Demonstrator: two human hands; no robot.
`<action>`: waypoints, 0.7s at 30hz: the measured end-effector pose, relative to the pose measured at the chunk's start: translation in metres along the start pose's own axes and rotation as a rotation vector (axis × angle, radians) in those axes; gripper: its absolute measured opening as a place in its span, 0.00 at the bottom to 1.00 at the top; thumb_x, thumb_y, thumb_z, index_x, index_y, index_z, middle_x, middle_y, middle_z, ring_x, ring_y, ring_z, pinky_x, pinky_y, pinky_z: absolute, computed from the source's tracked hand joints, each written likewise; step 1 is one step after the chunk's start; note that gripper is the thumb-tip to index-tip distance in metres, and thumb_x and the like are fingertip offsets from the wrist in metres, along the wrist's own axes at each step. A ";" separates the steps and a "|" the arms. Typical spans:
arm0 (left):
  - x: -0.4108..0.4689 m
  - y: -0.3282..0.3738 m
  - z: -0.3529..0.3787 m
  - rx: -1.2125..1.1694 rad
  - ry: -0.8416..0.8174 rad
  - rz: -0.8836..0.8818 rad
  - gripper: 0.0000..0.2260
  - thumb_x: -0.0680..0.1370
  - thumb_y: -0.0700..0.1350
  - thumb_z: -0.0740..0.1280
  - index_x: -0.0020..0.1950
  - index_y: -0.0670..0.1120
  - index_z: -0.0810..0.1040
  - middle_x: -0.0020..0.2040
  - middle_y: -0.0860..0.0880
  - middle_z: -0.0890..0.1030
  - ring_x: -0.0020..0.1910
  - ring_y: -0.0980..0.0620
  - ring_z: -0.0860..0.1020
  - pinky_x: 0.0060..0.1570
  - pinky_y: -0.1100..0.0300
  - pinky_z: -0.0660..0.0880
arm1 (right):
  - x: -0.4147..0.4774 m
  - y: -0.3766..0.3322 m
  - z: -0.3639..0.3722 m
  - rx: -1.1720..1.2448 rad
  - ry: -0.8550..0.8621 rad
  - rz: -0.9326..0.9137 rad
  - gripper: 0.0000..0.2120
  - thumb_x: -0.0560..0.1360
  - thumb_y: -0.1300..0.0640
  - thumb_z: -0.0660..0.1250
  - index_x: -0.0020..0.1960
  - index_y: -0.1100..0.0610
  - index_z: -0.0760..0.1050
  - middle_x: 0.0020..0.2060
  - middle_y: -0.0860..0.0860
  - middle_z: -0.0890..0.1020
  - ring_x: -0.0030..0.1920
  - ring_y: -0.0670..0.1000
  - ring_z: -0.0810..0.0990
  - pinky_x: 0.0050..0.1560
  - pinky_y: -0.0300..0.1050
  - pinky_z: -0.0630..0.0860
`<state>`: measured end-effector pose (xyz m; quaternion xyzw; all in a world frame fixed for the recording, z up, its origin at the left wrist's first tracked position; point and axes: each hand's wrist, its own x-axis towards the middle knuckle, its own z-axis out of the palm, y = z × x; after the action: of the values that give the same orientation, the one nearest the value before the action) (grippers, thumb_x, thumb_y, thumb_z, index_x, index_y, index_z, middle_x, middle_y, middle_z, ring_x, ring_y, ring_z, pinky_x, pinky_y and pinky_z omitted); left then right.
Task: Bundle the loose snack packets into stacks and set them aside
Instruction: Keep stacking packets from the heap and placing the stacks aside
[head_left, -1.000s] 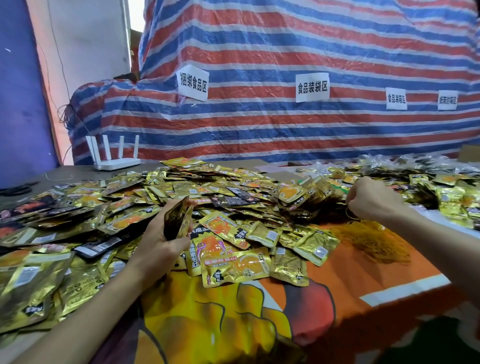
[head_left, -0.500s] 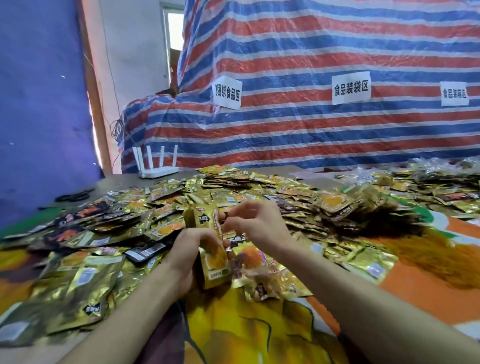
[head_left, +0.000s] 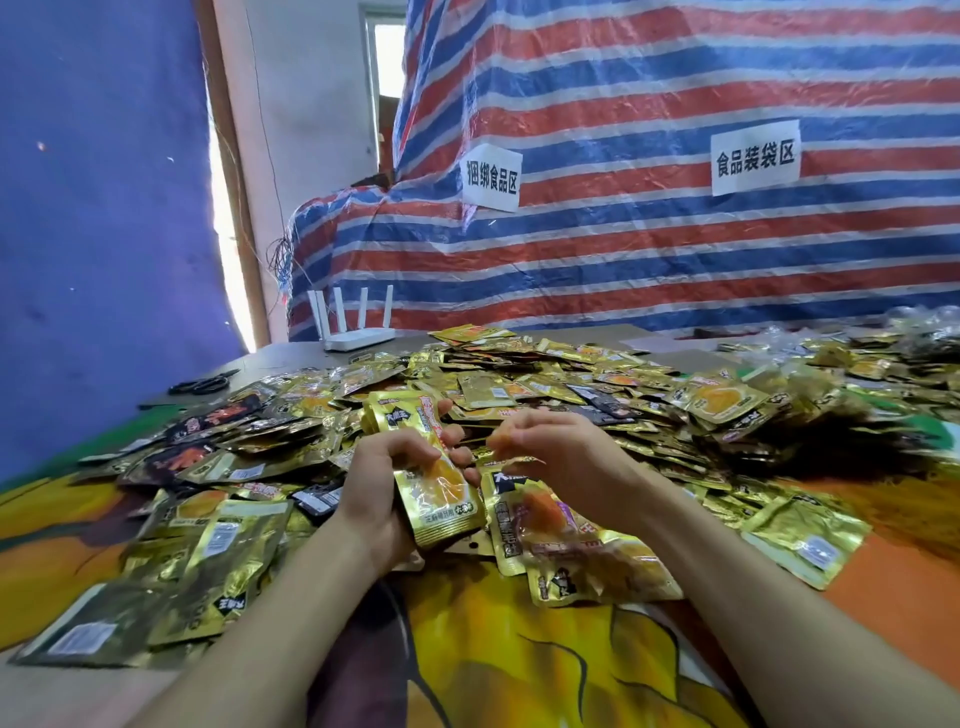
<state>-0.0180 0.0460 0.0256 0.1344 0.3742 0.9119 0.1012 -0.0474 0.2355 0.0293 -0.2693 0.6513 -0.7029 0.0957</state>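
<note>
Your left hand (head_left: 379, 483) curls its fingers round a small stack of gold foil snack packets (head_left: 431, 467), held on edge just above the table. I'd judge you are squaring it up so it can be bound. Your right hand (head_left: 556, 452) sits just beside, fingers curled and tips drawn together — whether they pinch anything, I can't tell. Around them loose gold packets (head_left: 571, 374) cover the orange-and-yellow printed tablecloth (head_left: 519, 649). Beyond are a white four-antenna router (head_left: 358, 332), black scissors (head_left: 202, 384) and a red-and-blue striped tarpaulin (head_left: 675, 249) bearing white paper signs (head_left: 491, 176).
</note>
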 end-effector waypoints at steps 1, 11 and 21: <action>0.000 -0.001 0.000 -0.001 -0.010 -0.012 0.22 0.64 0.31 0.57 0.56 0.43 0.73 0.39 0.46 0.73 0.34 0.50 0.71 0.40 0.55 0.72 | 0.000 -0.001 0.001 0.071 0.027 -0.017 0.06 0.78 0.65 0.61 0.45 0.63 0.77 0.43 0.54 0.81 0.47 0.52 0.79 0.51 0.44 0.76; 0.003 -0.006 0.000 0.054 -0.043 -0.155 0.22 0.62 0.32 0.61 0.55 0.42 0.72 0.40 0.45 0.71 0.36 0.48 0.71 0.38 0.53 0.74 | -0.006 -0.009 0.000 0.816 0.062 0.003 0.10 0.73 0.66 0.62 0.53 0.64 0.75 0.30 0.50 0.71 0.28 0.48 0.72 0.42 0.48 0.82; 0.005 0.002 -0.001 0.074 0.373 0.133 0.05 0.77 0.36 0.63 0.48 0.44 0.77 0.34 0.45 0.80 0.40 0.44 0.79 0.55 0.45 0.76 | -0.004 0.003 0.016 0.136 0.265 0.063 0.21 0.71 0.71 0.74 0.61 0.58 0.80 0.51 0.63 0.85 0.46 0.61 0.87 0.38 0.51 0.84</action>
<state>-0.0230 0.0448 0.0271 -0.0088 0.4099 0.9114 -0.0355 -0.0368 0.2228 0.0254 -0.1467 0.6172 -0.7715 0.0489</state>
